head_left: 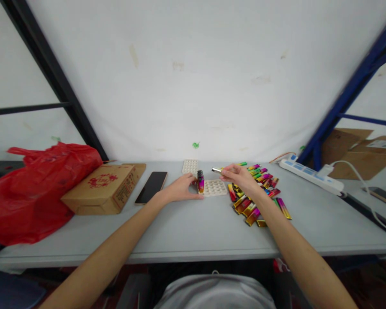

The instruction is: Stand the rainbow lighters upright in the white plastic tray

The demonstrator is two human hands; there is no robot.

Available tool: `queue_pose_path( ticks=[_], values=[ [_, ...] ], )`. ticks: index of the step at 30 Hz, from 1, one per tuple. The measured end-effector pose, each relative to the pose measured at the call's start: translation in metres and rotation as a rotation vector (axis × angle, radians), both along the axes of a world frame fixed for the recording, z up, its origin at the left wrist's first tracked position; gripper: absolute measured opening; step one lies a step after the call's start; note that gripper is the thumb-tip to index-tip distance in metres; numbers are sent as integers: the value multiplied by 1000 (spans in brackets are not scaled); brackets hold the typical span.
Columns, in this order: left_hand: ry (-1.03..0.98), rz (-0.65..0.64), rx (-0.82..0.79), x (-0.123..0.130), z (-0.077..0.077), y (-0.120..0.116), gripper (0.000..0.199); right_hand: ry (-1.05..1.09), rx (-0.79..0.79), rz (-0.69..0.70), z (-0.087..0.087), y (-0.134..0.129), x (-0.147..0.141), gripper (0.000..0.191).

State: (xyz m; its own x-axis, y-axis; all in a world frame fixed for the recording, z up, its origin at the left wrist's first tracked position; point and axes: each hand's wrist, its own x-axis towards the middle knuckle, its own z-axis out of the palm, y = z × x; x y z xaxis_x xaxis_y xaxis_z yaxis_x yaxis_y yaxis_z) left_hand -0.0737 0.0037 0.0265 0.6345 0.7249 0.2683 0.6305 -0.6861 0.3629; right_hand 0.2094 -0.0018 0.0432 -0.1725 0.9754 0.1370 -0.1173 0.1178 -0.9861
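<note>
My right hand (237,175) pinches a lighter (216,170) whose metal end points left, raised over the back right of a white tray with round holes (216,188). Along the tray's left side stands a row of upright lighters (200,183), shiny purple, red and gold with dark tops. My left hand (184,188) curls around that left side, thumb at the near edge and fingers by the far end of the row. Its exact contact with the tray is partly hidden. Beside and under my right forearm lies a loose pile of multicoloured lighters (251,211).
A second white holed tray (190,166) lies by the wall. To the left are a dark phone (152,188), a cardboard box (99,189) and a red plastic bag (45,193). A white power strip (312,175) with a plugged-in cable lies at right, near brown cardboard (357,154).
</note>
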Motion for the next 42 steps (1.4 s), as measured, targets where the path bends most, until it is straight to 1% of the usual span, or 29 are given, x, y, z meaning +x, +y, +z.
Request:
queue_pose_path(
  ticks=[2,4,6,8,9,13,16,19,21,24,25,27,30,35,40,42],
  values=[
    [4,4,7,0,-1,0,63,54,-37,33,-1,-3,-4,47],
    [2,5,15,-1,-2,1,63,88,-35,78,-1,-6,-8,47],
    [-6,1,19,-2,-4,2,63,83,-25,137,0,-10,-11,51],
    [-18,1,18,-3,-5,3,64,53,-24,185,0,-12,-14,56],
    [-21,4,17,-3,-6,4,65,29,-24,200,0,-13,-15,55],
    [-13,13,20,-3,-8,5,65,-112,35,247,-4,-14,-21,41],
    [-6,6,20,-3,-8,4,65,-145,44,251,-6,-16,-27,46],
    [-17,9,10,-3,-6,4,64,-204,33,187,-8,-17,-33,48],
    [-20,11,9,-3,-5,3,63,-313,138,81,-10,-16,-36,47],
    [-16,5,8,-3,-4,2,62,-502,371,-99,-13,-15,-39,52],
    [-16,1,6,-3,-4,2,62,-552,416,-140,-13,-15,-39,55],
    [-19,-2,2,-3,-3,2,61,-621,443,-193,-14,-16,-40,58],
    [-25,10,-8,-2,-3,1,60,-664,451,-225,-15,-19,-43,55],
    [-15,13,-18,-2,-4,2,62,-663,492,-225,-14,-23,-45,46],
    [0,18,-22,-1,-2,2,64,-666,502,-232,-12,-24,-45,47],
    [1,16,-17,0,-1,1,63,-657,515,-214,-10,-24,-43,46]
  ],
)
